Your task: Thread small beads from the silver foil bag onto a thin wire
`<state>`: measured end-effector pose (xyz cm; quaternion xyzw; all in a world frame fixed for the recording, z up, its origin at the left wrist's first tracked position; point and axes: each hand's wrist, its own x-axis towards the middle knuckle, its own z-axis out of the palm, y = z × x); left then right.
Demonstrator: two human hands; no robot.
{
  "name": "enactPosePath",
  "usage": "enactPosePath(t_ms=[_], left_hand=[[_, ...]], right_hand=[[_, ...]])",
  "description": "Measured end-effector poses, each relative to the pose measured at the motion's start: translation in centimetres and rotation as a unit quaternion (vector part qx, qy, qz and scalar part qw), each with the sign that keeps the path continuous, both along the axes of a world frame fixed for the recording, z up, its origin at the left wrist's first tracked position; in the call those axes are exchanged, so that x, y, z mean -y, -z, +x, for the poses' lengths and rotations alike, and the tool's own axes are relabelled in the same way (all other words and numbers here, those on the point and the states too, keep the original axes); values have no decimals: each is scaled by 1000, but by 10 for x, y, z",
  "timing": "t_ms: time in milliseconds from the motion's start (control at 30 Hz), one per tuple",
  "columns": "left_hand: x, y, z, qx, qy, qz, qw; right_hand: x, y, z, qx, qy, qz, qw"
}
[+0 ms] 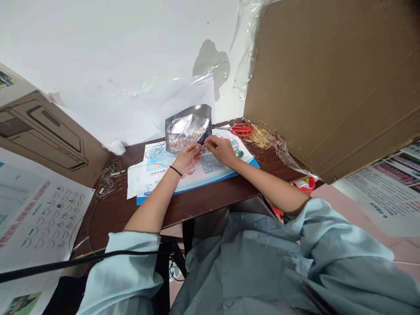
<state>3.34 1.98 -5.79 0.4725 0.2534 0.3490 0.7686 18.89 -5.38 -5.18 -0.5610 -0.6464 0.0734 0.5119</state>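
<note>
My left hand (188,157), with a black band on its wrist (175,171), and my right hand (221,151) are close together just in front of a silver foil pouch (187,127). The pouch holds many small pale and pink beads and stands tilted against the wall. The fingertips of both hands meet near its lower right corner, pinching something too small to make out. Beneath my hands lies a printed blue-edged booklet (210,168) on a dark wooden table (210,202).
Red-handled scissors (242,130) and a pile of thin gold pins (260,138) lie at the table's far right. A tangle of thin wire (109,177) sits at the left. A large cardboard sheet (328,83) leans in at the right, and a printed poster (39,210) hangs at the left.
</note>
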Motion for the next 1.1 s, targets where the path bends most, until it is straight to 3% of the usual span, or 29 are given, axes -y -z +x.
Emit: enactPosePath(t_ms=[533, 1100], left_hand=[[4, -2, 2, -22, -11, 12, 1000], [5, -3, 1, -33, -2, 24, 999]], right_hand=[[-3, 2, 1, 81, -6, 60, 995], [-2, 1, 2, 82, -33, 80, 993]])
